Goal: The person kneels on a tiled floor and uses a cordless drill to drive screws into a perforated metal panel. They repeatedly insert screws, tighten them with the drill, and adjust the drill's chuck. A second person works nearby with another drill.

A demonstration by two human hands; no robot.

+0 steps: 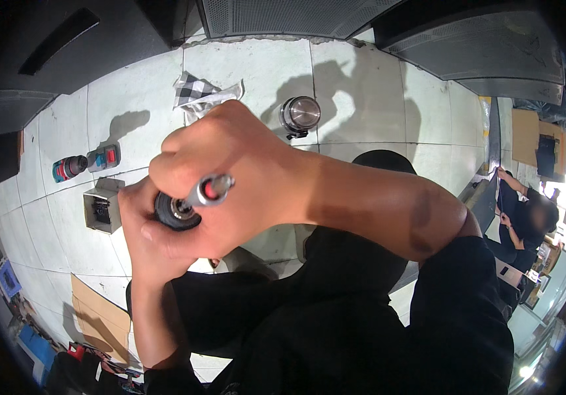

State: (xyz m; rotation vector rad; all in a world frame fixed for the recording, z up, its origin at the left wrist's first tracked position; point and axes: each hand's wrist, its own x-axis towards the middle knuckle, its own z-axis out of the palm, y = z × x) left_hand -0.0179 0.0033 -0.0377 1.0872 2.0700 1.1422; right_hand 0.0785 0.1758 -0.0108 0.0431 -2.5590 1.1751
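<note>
The left hand (143, 227) is cupping a round black part (174, 210) from below, fingers curled tightly about it, while the right hand (230, 164) is closing over it from above and gripping a silver tool with a red tip (210, 191) that is poking out between the fingers. Both hands are pressing together near the middle of the view, above the pale tiled floor (362, 99). Farther off, a round metal canister (299, 115) and a checked cloth (197, 92) are lying on the tiles, with a small grey box (102, 204) to the left.
</note>
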